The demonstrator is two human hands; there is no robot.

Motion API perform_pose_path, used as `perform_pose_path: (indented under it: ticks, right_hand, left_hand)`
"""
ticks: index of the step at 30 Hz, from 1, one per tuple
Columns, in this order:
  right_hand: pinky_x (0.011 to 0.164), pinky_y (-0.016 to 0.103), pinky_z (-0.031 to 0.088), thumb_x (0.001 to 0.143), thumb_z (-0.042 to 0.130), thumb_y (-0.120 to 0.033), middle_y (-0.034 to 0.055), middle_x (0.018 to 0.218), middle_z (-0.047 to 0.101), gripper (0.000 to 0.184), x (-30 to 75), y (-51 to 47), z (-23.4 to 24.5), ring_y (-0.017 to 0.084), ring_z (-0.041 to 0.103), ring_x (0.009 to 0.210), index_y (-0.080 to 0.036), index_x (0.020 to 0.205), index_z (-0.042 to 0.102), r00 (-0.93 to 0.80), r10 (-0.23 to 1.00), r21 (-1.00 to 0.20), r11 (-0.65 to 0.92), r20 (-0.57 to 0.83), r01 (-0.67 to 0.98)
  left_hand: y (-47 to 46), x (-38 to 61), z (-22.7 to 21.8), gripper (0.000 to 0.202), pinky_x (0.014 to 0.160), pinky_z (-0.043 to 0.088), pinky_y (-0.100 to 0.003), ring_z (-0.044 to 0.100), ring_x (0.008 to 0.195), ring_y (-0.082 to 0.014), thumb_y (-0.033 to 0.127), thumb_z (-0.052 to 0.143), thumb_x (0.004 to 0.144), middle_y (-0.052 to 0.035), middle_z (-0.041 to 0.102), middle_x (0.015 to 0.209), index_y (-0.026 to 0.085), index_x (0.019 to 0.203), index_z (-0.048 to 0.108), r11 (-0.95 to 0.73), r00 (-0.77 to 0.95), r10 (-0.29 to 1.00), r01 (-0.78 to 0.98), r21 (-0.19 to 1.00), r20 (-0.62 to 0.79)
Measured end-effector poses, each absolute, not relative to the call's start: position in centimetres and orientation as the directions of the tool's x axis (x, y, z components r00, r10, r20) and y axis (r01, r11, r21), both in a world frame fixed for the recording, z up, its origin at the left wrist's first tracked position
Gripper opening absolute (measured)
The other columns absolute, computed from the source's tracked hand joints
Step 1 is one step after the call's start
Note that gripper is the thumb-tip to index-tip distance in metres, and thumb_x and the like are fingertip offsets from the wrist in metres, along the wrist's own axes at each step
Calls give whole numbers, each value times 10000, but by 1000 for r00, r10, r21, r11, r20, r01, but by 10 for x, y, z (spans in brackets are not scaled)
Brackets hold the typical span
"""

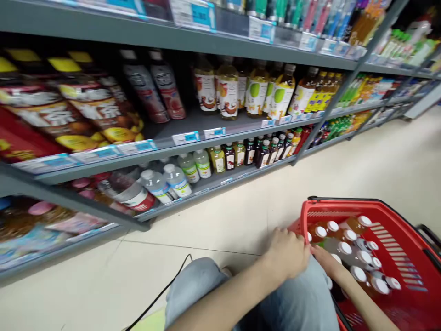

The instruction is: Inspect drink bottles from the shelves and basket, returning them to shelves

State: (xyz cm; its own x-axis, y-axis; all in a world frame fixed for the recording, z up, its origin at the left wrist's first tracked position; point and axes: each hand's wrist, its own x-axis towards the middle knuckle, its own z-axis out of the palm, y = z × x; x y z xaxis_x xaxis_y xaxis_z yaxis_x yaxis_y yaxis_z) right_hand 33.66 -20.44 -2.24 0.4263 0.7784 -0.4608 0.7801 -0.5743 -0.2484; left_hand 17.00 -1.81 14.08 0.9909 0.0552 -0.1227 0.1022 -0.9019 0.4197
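Note:
A red shopping basket (409,294) stands on the floor at the lower right. Several white-capped bottles (344,248) of amber, clear and dark drinks are grouped inside it. My left hand (287,253) is closed at the basket's left rim, fingers curled and partly hidden. From the other side, my right hand (325,259) reaches over the bottles to the same rim, its fingers closed there and touching or nearly touching the left hand. Whether anything small sits between the hands cannot be seen.
Grey shelves (241,122) of drinks run diagonally across the view. On the middle shelf are large yellow-capped tea bottles (93,105) and juice bottles (257,89); smaller bottles (263,154) line the bottom one. My knees (196,285) and a black cable (161,294) are below.

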Motion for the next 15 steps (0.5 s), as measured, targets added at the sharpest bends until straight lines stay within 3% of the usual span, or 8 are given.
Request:
perform_pose_path:
  ticks: [3,8,11,15]
  right_hand:
    - [982,434,508,818,475,-222,219,1195,690,313,337,-206,-31,323,679,1078,-164,970,741,425,795,-286,-568,-432,771]
    - [1022,451,508,769,431,-387,199,1162,712,390,347,-210,-31,345,659,1133,-209,861,765,388,820,-426,-556,-420,714]
    - [1095,456,451,675,478,-415,191,1164,715,406,353,-218,-27,369,599,1242,-224,858,786,343,841,-413,-513,-419,752]
    - [1031,448,517,619,525,-461,123,1148,732,395,366,-233,-24,384,633,1185,-324,870,797,448,836,-380,-544,-315,748]
  left_hand:
    - [-21,165,139,438,850,527,-483,704,946,-321,335,382,1011,-201,738,999,50,1046,713,-906,989,87,130,404,-123]
    - [-25,165,137,469,808,508,-472,705,917,-315,360,377,1010,-221,739,972,46,1035,724,-891,983,91,151,428,-158]
    - [-24,172,131,479,792,510,-485,707,914,-325,361,366,992,-225,739,978,63,1017,740,-881,980,52,137,452,-194]
    - [-26,187,114,441,777,517,-552,711,917,-359,388,402,938,-197,750,1009,141,1019,758,-875,973,41,144,463,-226]
